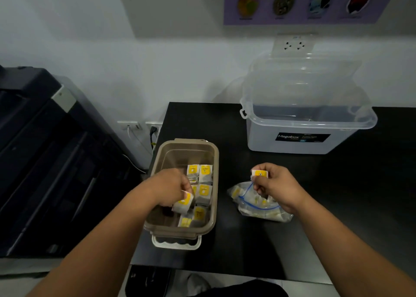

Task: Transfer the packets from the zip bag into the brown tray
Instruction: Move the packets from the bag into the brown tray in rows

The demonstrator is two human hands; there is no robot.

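The brown tray [212, 159] stands on the black table at the left and holds several grey packets with yellow labels [203, 173]. My left hand [171, 185] is over the tray and pinches one such packet [183, 203] just above the others. To the right lies the clear zip bag [261, 209] with a blue seal line and more packets inside. My right hand [273, 184] hovers over the bag's mouth and grips another yellow-labelled packet [260, 173].
A clear lidded storage box [308, 128] with a black label stands at the back right of the black table [337, 206]. A dark printer [45, 161] fills the left side. Wall sockets and cables sit behind the tray.
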